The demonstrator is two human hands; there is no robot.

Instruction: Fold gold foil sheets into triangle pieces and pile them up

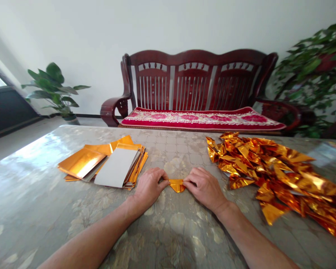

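A small folded piece of gold foil paper [176, 185] is stretched between my two hands, low over the middle of the table. My left hand [152, 183] pinches its left end between thumb and fingers. The right end is pinched the same way by my right hand [204, 185]. To the left of my left hand lies a loose stack of flat gold foil sheets [82, 161], with a sheet showing its grey-white back [117, 167] on top. Beyond my right hand spreads a heap of folded gold foil pieces [257, 160].
The table [81, 220] has a patterned, glossy cover. A clear plastic packet [329, 153] lies at its right edge, behind the heap. Past the far edge stands a dark red wooden bench [194, 86] with a floral cushion [201, 118]. Potted plants [54, 87] flank it.
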